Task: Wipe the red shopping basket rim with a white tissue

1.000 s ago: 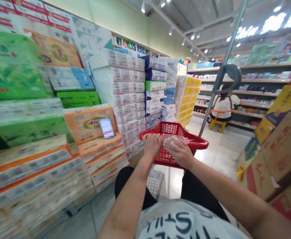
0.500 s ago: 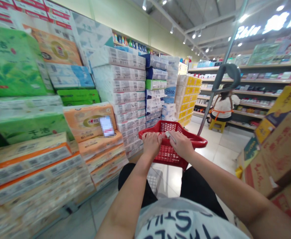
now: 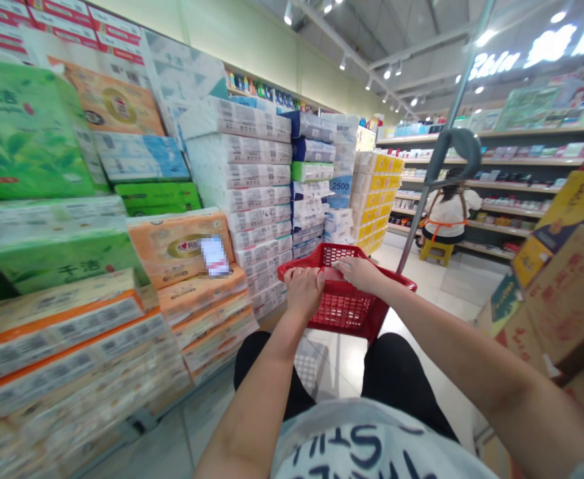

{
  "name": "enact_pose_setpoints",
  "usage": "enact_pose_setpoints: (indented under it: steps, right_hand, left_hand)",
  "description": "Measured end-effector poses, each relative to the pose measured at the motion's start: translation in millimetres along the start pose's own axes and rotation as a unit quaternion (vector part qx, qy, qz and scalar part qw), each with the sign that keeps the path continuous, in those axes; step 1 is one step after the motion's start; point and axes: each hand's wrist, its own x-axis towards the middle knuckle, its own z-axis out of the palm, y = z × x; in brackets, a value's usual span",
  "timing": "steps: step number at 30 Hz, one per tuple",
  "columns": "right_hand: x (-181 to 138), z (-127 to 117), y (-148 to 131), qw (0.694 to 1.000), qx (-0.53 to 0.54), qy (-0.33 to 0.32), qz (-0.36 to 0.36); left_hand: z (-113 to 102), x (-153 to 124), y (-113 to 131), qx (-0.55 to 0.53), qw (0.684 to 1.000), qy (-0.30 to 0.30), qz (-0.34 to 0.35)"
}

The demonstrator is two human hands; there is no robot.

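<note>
One red plastic shopping basket (image 3: 346, 313), perforated all over, just below the centre of the view toward 5 o'clock, above pale floor tiles (image 3: 342, 356). All further clock directions counted around the basket.

On the rim, toward 10 o'clock, the left hand (image 3: 304, 289), clenched over the red edge. Just past 12 o'clock, near the left hand but apart from it, with a short stretch of red rim between, the right hand (image 3: 359, 274), fingers bent at the edge; whether grasping the rim or something small, impossible to tell.

Beside the 3 o'clock end of the rim, leaning up toward 1 o'clock, a metal pole (image 3: 415, 226) with a grey looped handle (image 3: 454, 156). Close by at 7 and 5 o'clock, two black-clad knees (image 3: 252, 366); at 6 o'clock, a pale grey shirt (image 3: 366, 442) with dark lettering.

Farther off, at 11 o'clock, a tall stack of white paper packs (image 3: 259, 179). Between 9 and 10 o'clock, orange tissue packs (image 3: 172, 266); at 10 o'clock, green tissue packs (image 3: 27, 133). Slightly past 12 o'clock, yellow-sided packs (image 3: 389, 199). Toward 2 o'clock, a seated person (image 3: 444, 213) in a white top, on a yellow stool (image 3: 436, 251), before stocked shelves (image 3: 521, 161). At 3 o'clock, cardboard boxes (image 3: 566, 299). High toward 1 o'clock, a glowing sign (image 3: 551, 46).
</note>
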Motion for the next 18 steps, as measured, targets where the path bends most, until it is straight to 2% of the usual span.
enact_pose_setpoints:
  steps: [3,7,10,15,18]
  right_hand:
    - [5.9,1.8,-5.9,0.999,-0.041,-0.017,0.005]
    - [-12.1,9.2,-24.5,0.995,-0.055,0.069,-0.053]
    - [-23.2,11.4,-30.4,0.989,-0.052,0.087,-0.112]
    - [-13.0,8.7,-24.4,0.997,0.014,0.073,-0.038]
    - [-6.6,8.0,-20.5,0.998,0.035,0.047,-0.036]
  left_hand:
    - [0.2,0.3,-0.7,-0.005,1.000,0.002,-0.002]
    - [-1.5,0.3,-2.9,-0.012,1.000,-0.001,-0.002]
    - [-3.4,0.4,-3.1,-0.009,1.000,-0.003,0.001]
    - [-5.5,0.8,0.2,-0.002,1.000,-0.010,0.002]
    - [-4.4,0.1,-0.7,0.003,1.000,-0.016,-0.003]
